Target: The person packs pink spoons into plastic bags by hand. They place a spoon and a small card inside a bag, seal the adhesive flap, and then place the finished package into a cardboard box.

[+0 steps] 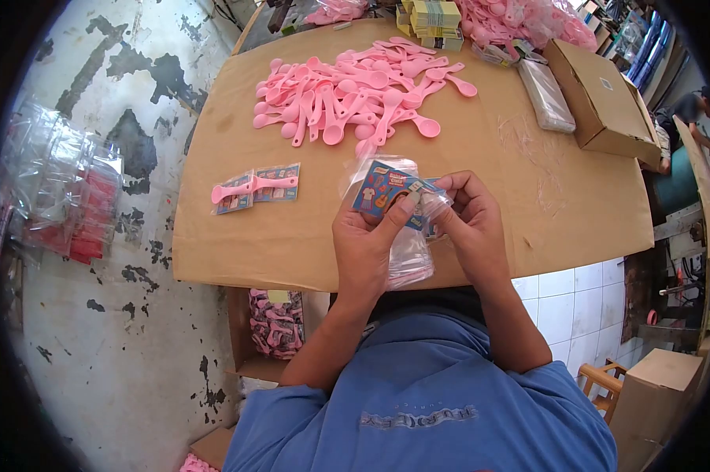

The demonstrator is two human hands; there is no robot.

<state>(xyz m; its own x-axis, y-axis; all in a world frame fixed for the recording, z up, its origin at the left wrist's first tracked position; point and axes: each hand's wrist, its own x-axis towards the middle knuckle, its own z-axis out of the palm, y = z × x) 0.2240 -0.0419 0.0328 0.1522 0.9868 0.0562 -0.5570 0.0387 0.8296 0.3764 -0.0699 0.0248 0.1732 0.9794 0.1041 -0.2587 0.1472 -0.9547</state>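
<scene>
My left hand point(363, 244) pinches a blue printed card point(380, 187) between thumb and fingers, tilted over the table's near edge. Close against it, my right hand point(477, 224) has thumb and fingers closed on a crumpled clear plastic bag point(435, 206), which overlaps the card's right end. Under both hands lies a stack of clear plastic bags point(410, 263). Beyond them spreads a heap of pink measuring spoons point(347, 98). Off to the left, pink spoons point(249, 186) rest on similar blue cards point(287, 171).
At the back stand bundled card stacks point(436, 16) beside a bag of pink spoons point(520, 23). A cardboard box point(603, 102) and a wrapped plastic pack point(547, 96) occupy the right rear. Below the table's left edge, a carton holds packed pink spoons point(276, 322). Another person point(689, 110) is at far right.
</scene>
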